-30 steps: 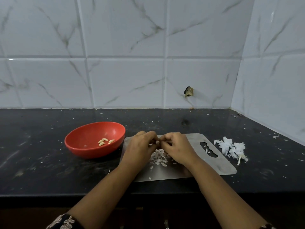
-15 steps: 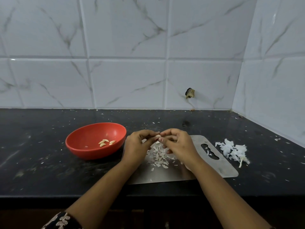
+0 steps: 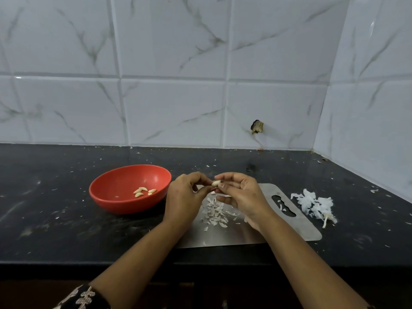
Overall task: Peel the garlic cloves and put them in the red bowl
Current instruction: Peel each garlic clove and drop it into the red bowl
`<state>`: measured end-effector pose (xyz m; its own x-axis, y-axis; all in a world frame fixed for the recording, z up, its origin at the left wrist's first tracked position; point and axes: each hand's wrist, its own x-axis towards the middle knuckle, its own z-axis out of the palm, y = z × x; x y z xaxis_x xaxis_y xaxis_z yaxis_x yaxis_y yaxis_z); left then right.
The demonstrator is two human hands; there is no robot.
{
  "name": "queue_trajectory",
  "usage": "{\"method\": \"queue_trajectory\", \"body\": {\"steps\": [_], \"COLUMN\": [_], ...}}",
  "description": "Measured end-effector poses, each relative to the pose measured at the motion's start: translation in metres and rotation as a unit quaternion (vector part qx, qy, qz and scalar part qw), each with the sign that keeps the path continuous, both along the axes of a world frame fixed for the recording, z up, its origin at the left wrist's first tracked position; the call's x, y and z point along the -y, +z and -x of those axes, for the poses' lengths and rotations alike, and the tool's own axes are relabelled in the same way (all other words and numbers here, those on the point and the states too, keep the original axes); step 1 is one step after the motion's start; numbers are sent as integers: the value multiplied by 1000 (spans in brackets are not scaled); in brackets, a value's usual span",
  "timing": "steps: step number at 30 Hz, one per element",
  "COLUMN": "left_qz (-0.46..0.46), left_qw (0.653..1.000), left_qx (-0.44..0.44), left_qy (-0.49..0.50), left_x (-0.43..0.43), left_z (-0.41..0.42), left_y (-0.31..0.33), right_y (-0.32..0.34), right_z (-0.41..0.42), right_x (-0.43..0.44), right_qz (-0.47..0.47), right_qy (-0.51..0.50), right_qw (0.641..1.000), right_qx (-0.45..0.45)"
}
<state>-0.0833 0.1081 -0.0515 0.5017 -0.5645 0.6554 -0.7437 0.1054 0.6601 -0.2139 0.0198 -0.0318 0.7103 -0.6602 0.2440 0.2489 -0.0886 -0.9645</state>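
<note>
Cream-coloured garlic clove [image 3: 216,183] is held in the air between both hands, above the far edge of the steel board [image 3: 296,228]. Right hand [image 3: 243,197]: thumb and forefinger pinch the clove's right end; the remaining fingers are loosely curled, palm turned towards the camera. Left hand [image 3: 185,197]: fingers curled, thumb and forefinger tips pinch the clove's left end. Whether any skin remains on the clove cannot be told.

Below the hands, a heap of peel scraps [image 3: 214,212] lies on the middle of the board. The board is a flat sheet with a cut-out handle slot at its right end and lies on the black countertop [image 3: 55,219].

Red bowl [image 3: 124,201] stands on the countertop just left of the board; contact between the two is hidden by the left hand. Several peeled cloves [image 3: 142,191] lie on its floor.

A pile of white skins [image 3: 314,204] lies on the countertop just right of the board. Marbled white tiles [image 3: 174,108] cover the back and right walls
</note>
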Motion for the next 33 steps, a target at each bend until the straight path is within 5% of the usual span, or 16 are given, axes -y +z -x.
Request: {"method": "queue_trajectory", "body": {"steps": [14,25,33], "left_qz": [41,-30,-59], "left_qw": [998,978,984], "left_qx": [39,191,167], "left_qy": [-3,80,36], "left_x": [-3,-6,-3], "left_z": [5,11,9], "left_y": [3,3,1], "right_y": [0,-2,-3], "right_z": [1,1,1], "right_x": [-1,-1,-1], "right_qz": [26,67,113], "right_qy": [-31,-29,-54], "right_qw": [999,997,992], "right_qx": [11,3,-22]}}
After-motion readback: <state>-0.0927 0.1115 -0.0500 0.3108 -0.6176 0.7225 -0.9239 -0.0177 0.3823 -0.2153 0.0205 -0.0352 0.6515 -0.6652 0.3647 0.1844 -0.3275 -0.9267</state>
